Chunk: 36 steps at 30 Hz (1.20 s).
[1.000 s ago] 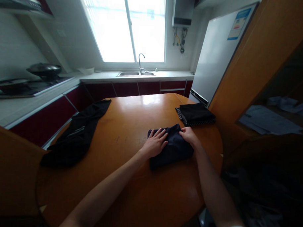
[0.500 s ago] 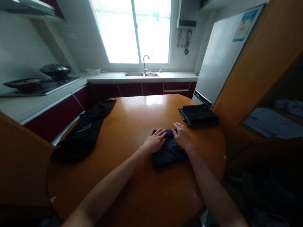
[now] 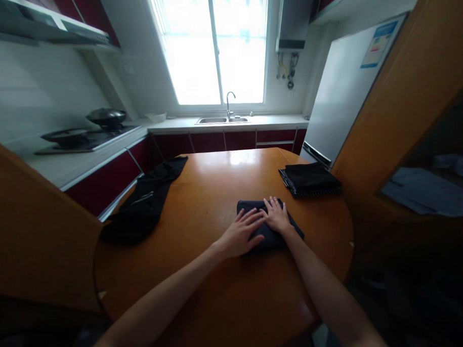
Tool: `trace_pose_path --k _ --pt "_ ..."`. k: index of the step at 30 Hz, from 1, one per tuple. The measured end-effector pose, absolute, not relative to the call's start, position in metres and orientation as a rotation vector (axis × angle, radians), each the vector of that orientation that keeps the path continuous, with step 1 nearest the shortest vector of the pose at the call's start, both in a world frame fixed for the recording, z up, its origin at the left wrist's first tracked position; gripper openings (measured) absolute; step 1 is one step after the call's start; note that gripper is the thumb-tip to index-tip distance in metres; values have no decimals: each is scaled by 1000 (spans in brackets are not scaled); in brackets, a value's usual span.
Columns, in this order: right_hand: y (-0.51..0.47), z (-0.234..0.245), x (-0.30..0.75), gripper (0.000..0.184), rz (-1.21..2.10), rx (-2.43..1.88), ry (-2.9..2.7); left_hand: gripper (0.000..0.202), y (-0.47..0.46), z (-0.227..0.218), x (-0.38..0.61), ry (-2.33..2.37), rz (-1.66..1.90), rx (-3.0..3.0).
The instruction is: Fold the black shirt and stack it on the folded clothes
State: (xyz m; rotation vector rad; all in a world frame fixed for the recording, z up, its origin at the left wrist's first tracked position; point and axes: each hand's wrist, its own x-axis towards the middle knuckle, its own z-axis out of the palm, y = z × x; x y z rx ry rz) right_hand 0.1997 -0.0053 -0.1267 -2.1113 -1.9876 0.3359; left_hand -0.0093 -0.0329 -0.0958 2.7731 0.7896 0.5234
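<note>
A dark folded cloth (image 3: 253, 208) lies on the round wooden table (image 3: 215, 193), a little right of its middle. Both of my hands rest flat on it. My left hand (image 3: 240, 235) covers the cloth's near left part with its fingers spread. My right hand (image 3: 276, 216) presses on the cloth's right part, fingers stretched out. Neither hand grips anything.
A folded black stack (image 3: 310, 179) sits at the table's far right. A long unfolded black garment (image 3: 147, 203) hangs over the table's left edge. Behind are a counter with a sink (image 3: 221, 120), a stove with pans (image 3: 84, 133), and a grey fridge (image 3: 340, 96).
Both hands have slid closer together on the cloth, and the cloth now looks smaller and more tightly folded. The camera has tilted up a little.
</note>
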Motion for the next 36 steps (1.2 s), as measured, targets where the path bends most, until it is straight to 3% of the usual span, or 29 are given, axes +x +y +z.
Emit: trace_pose_path --k 3,10,14,18,23,29,36 --pt "-5 -128 201 65 340 -2115 -1970 69 -64 -96 -20 648 331 2837" --pt "-14 -134 241 65 486 -2194 -1845 75 -56 -109 -71 772 296 2708" --pt "-31 -138 271 62 480 -2121 -1585 57 -56 -113 -82 868 469 2558" --pt "-39 -131 284 43 574 -1981 -1297 49 -51 -125 -68 969 790 2267" --pt "-35 -112 284 16 882 -1967 -1180 47 -40 -145 -54 944 957 1817" --pt "-38 -88 287 24 1285 -1888 -1086 49 -35 -148 -59 931 990 1674" --pt "-54 -72 274 16 1566 -1619 -952 58 -34 -143 -58 999 973 1567"
